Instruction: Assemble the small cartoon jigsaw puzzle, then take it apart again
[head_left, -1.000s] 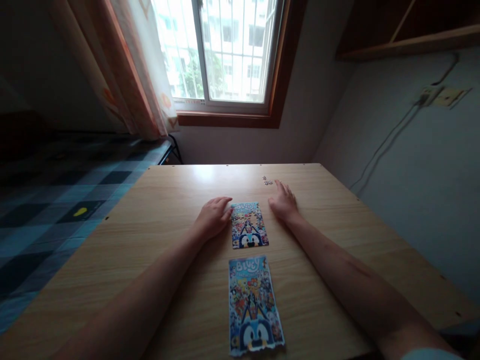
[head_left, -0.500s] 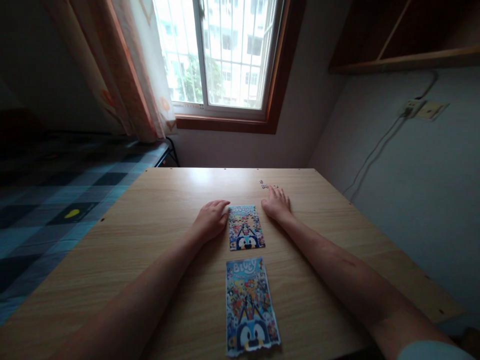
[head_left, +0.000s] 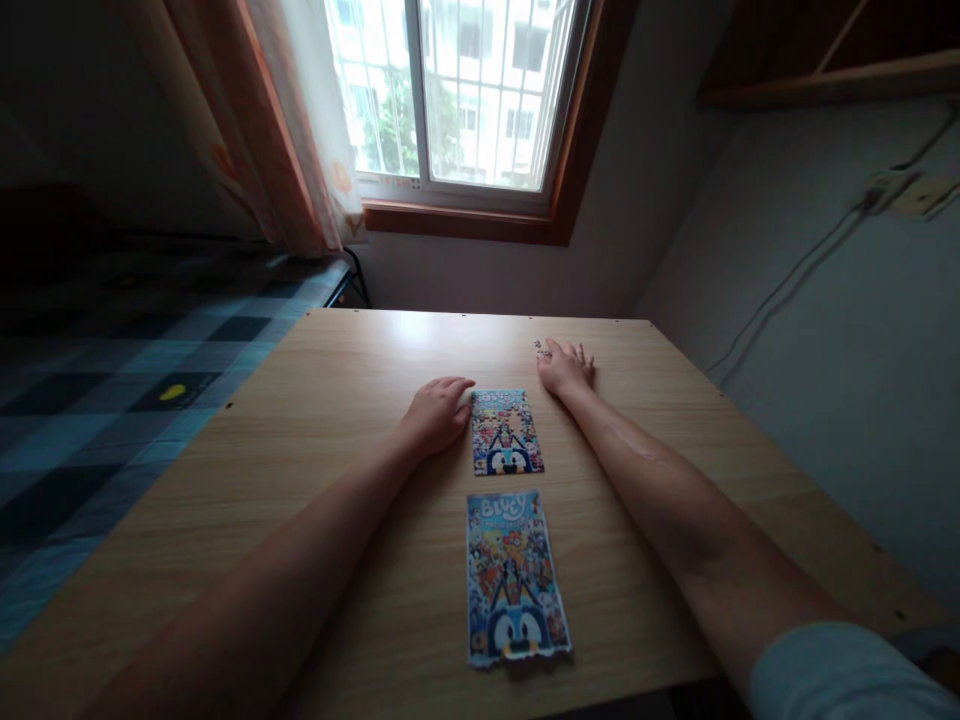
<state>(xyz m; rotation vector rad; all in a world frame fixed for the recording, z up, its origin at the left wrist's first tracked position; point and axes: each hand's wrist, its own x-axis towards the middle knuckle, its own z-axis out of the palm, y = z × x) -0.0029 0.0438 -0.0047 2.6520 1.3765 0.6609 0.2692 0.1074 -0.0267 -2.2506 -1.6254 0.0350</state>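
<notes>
A small, nearly complete jigsaw puzzle [head_left: 506,432] with a blue cartoon dog lies in the middle of the wooden table [head_left: 330,420]. My left hand [head_left: 439,412] rests palm down at its left edge, fingers loosely curled, touching the top left corner. My right hand [head_left: 566,366] lies flat beyond the puzzle's top right, fingers spread over a few loose puzzle pieces [head_left: 541,347]. Nearer to me lies a larger printed picture sheet [head_left: 514,577] with the same dog and the word "Bluey".
A bed with a blue checked cover [head_left: 112,400] stands left of the table. A window [head_left: 457,95] with a curtain [head_left: 277,120] is behind it. The wall on the right carries a cable and socket [head_left: 885,190], with a wooden shelf [head_left: 825,75] above.
My right hand has slid forward and away from the puzzle onto the loose pieces. My left hand has stayed at the puzzle's left edge. The view has shifted slightly.
</notes>
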